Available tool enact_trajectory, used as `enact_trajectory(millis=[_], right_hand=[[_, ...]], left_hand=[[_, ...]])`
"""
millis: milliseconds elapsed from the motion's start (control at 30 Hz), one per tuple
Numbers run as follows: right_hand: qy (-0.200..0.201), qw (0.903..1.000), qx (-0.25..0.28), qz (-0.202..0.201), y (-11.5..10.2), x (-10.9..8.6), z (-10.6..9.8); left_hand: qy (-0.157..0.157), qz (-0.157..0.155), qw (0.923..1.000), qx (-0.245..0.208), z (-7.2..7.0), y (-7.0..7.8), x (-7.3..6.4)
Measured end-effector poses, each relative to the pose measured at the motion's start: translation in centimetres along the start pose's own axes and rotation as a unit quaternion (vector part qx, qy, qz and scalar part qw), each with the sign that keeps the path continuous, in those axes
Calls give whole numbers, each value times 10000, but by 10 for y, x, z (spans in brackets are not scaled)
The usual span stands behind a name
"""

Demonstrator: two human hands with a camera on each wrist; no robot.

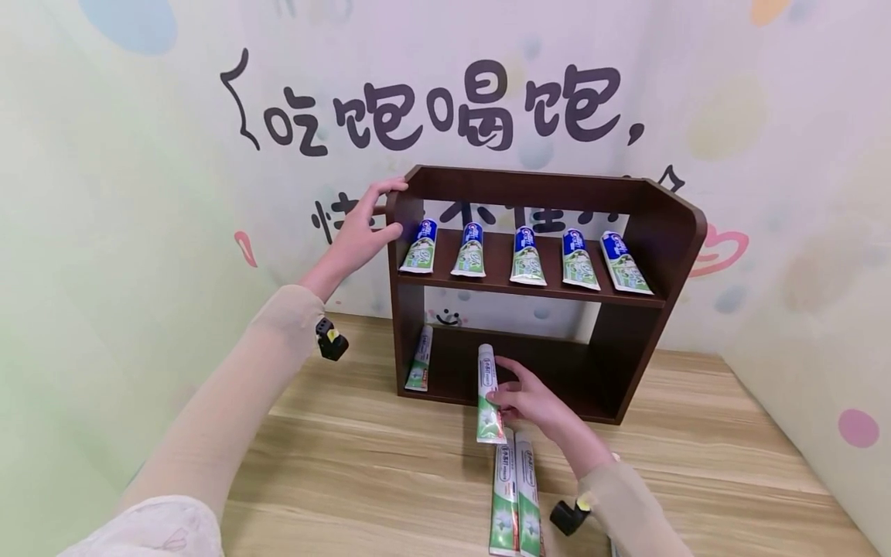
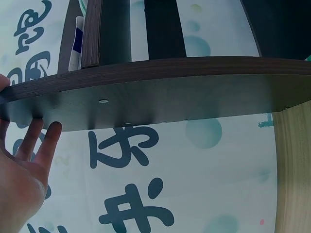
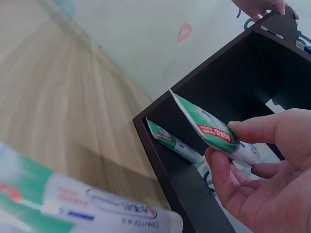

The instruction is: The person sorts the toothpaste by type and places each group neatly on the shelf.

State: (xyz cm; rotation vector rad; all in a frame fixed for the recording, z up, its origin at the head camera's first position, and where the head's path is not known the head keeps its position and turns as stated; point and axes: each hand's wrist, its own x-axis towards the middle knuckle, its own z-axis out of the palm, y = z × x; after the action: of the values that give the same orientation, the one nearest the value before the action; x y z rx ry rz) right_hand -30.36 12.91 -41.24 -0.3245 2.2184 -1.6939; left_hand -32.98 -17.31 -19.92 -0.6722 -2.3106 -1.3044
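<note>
My right hand (image 1: 532, 398) pinches a green-and-white toothpaste tube (image 1: 489, 394) between thumb and fingers, in front of the lower compartment of a dark brown wooden shelf (image 1: 529, 292). The tube's cap end points up and toward the shelf. My left hand (image 1: 356, 238) holds the upper left side panel, its fingers against the outer face in the left wrist view. Another green-and-white toothpaste tube (image 1: 420, 359) lies at the left end of the lower compartment. Two more such toothpaste tubes (image 1: 515, 495) lie side by side on the table below my right hand.
Several blue-and-green toothpaste tubes (image 1: 527, 257) lie spaced in a row on the upper shelf level. The shelf stands on a wood-grain table (image 1: 348, 464) against a printed wall (image 1: 313, 46). Something pale is partly hidden beneath my right forearm.
</note>
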Motion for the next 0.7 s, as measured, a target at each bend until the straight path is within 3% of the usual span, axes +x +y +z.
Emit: enact_trajectory(millis=[267, 700], right_hand=[[249, 9994, 212, -107, -7, 30, 6], [343, 9982, 131, -477, -17, 74, 9]], left_hand=[[-26, 10, 10000, 22, 1, -1, 1], [44, -2, 10000, 65, 1, -2, 2]])
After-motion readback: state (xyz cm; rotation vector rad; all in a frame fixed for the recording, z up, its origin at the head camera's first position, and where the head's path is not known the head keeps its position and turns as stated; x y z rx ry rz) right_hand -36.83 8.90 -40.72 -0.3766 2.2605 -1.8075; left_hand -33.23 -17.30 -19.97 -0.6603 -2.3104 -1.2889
